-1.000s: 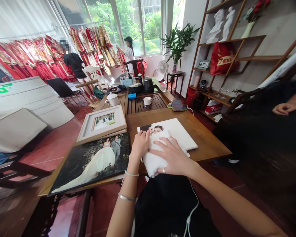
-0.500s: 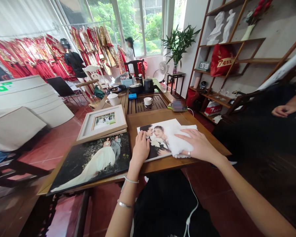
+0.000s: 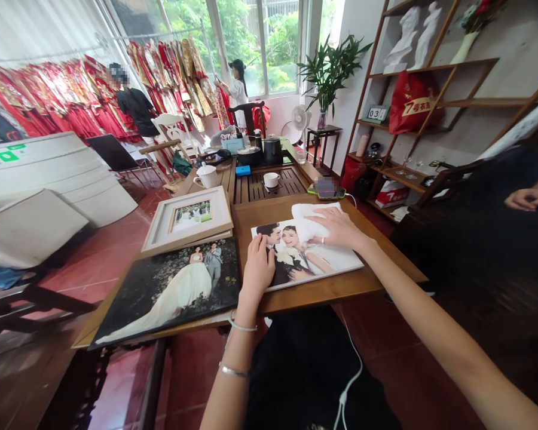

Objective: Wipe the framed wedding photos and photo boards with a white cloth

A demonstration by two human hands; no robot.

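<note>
A photo panel (image 3: 316, 263) with a wedding portrait lies flat on the wooden table (image 3: 372, 239) in front of me. My left hand (image 3: 259, 263) rests on its left side, fingers stretched out over the surface. Under my right hand (image 3: 338, 227) is a folded white cloth (image 3: 311, 218), gripped and pressed against the panel's upper right part. The panel's lower right corner shows uncovered. To the left lies a larger dark wedding photo (image 3: 165, 292), and behind that a light wooden picture frame (image 3: 188, 218) with a small photo in it.
Farther back stand a lidded white mug (image 3: 206, 176), a white cup (image 3: 271, 179) on a slatted tea tray (image 3: 291, 182), and a phone (image 3: 327, 188) with a cable. Another person's hand (image 3: 531, 198) is at the right. Two people stand near the clothes racks.
My right hand has moved the white cloth up and left, from the panel's right side to its upper edge, uncovering the lower right. My left hand stays on the panel.
</note>
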